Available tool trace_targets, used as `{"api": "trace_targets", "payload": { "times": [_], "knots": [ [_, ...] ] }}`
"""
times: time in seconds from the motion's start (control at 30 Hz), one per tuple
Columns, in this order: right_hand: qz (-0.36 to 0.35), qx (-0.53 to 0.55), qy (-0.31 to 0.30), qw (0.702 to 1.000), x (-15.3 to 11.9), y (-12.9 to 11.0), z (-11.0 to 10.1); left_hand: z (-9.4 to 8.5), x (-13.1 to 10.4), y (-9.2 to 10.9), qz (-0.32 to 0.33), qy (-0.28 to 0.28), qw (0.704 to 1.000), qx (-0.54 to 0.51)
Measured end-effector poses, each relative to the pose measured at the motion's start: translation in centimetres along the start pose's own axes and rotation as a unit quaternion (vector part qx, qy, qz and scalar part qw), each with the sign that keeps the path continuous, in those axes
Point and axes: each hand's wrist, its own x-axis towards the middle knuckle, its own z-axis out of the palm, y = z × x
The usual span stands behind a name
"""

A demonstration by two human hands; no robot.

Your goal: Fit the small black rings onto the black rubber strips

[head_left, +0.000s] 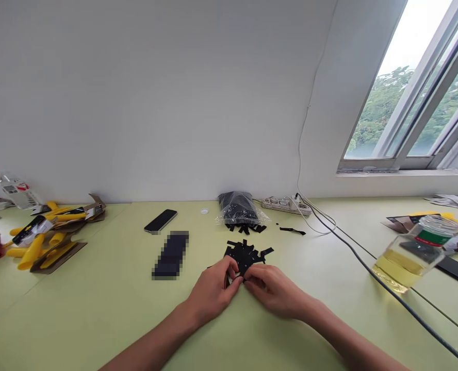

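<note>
Bare forearms (pixel 155 330) reach in closest to my remote view, the left hand (pixel 215 288) and right hand (pixel 277 291) close together at the near edge of the pile of black strips (pixel 243 253), thumbs and fingers drawn in; I cannot tell whether either pinches a strip. Beyond that pile I see the plastic bag (pixel 234 203), with the jar (pixel 401 263) well to the pile's right.

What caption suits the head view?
Left hand and right hand close together at a pile of black pieces on a pale green table.
</note>
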Motion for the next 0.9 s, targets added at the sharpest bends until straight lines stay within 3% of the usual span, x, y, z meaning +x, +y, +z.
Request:
{"api": "trace_targets", "payload": {
  "times": [0.13, 0.3, 0.47, 0.7, 0.9],
  "knots": [
    [0.033, 0.022, 0.014, 0.999, 0.1, 0.0, 0.3, -0.5, 0.1, 0.1, -0.011, 0.056, 0.998, 0.037],
    [0.022, 0.028, 0.085, 0.996, 0.9, 1.3, 1.2, -0.3, 0.2, -0.2, 0.034, -0.035, 0.996, 0.081],
    [-0.010, 0.056, 0.124, 0.991, 1.8, 2.9, 1.4, 0.1, 0.4, -0.9, 0.060, -0.027, 0.993, 0.097],
    [0.048, 0.059, 0.063, 0.995, 0.9, 1.5, 0.5, -0.7, 0.4, -0.5, 0.044, 0.001, 0.998, 0.042],
    [0.034, 0.056, 0.019, 0.998, 0.4, 0.6, 0.6, -0.3, 0.5, -0.5, 0.041, -0.019, 0.999, 0.006]
  ]
}}
